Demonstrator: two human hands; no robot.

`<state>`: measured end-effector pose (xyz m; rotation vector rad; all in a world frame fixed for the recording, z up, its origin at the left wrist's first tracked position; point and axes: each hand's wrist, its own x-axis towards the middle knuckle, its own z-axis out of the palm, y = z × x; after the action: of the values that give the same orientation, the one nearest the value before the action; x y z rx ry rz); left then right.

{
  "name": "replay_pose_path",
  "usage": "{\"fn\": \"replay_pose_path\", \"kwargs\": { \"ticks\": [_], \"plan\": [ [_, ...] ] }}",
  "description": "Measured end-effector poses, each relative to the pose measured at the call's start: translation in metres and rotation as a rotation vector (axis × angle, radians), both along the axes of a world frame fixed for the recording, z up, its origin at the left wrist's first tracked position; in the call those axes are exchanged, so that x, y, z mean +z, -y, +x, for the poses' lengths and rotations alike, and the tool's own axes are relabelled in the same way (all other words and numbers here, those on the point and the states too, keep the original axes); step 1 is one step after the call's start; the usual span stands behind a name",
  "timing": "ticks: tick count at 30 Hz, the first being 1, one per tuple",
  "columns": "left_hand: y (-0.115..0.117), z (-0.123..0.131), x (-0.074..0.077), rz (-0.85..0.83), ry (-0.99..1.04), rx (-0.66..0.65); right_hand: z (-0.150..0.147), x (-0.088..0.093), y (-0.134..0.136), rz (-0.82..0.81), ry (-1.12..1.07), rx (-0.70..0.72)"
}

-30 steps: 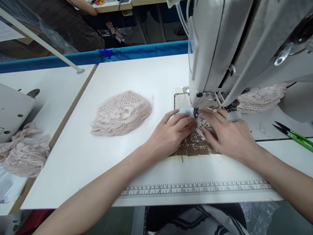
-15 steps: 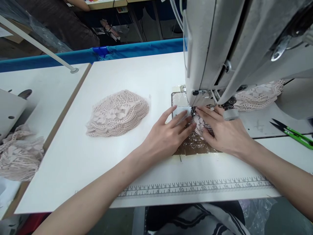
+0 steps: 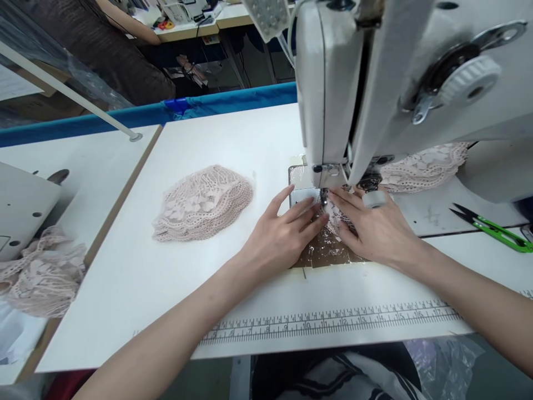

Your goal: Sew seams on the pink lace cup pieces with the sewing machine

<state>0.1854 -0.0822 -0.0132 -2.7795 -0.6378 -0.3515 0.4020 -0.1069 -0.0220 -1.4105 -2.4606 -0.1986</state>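
Note:
A small piece of pale pink lace (image 3: 334, 215) lies under the needle area of a sewing machine (image 3: 333, 83), largely covered by my fingers. My left hand (image 3: 285, 233) rests flat with fingers spread, its fingertips at the lace's left edge beside the presser foot (image 3: 323, 195). From the right, my right hand (image 3: 377, 228) lies over the lace, fingers stretched out and thumb apart, pressing it down. Brown tape (image 3: 325, 253) covers the bed in front of the needle. To the left sits a stack of matching lace pieces (image 3: 204, 205).
Green thread snips (image 3: 495, 228) lie at the right. More lace (image 3: 428, 166) is behind the machine head. A printed ruler (image 3: 308, 328) runs along the table's front edge. Another lace heap (image 3: 45, 278) lies far left, near a white pole (image 3: 83, 97). A person's arm (image 3: 131, 19) shows at the back.
The camera view has shifted, showing more of the machine's upper part. Both hands stay on the lace by the needle, with little visible movement.

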Motion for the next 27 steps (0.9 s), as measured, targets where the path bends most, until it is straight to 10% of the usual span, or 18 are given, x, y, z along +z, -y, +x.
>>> {"fn": "replay_pose_path", "kwargs": {
  "ticks": [27],
  "plan": [
    [0.010,0.005,-0.008,-0.034,0.243,0.048,0.004,0.008,0.009,0.241,-0.078,0.258]
  ]
}}
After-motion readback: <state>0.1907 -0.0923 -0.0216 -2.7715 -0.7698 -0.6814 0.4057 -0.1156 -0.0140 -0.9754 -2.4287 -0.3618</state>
